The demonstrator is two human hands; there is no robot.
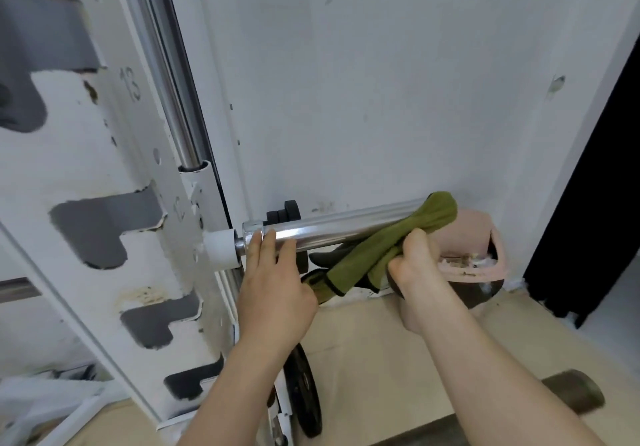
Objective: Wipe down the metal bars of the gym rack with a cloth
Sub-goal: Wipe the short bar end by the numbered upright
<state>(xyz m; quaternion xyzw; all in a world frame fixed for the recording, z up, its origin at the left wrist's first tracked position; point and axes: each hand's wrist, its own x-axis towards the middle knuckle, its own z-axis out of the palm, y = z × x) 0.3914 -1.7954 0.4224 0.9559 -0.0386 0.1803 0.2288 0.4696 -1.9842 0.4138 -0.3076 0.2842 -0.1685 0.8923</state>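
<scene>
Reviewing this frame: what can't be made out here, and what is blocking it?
Head view only:
- Far end of the chrome bar: covered by the green cloth.
- Cloth's lower end: hidden behind the left hand.
- Right hand: palm faces away, so its grip on the cloth is unseen.
- Pink bin: contents too small and blurred.
- Rack upright: cut off by the left and top edges.
</scene>
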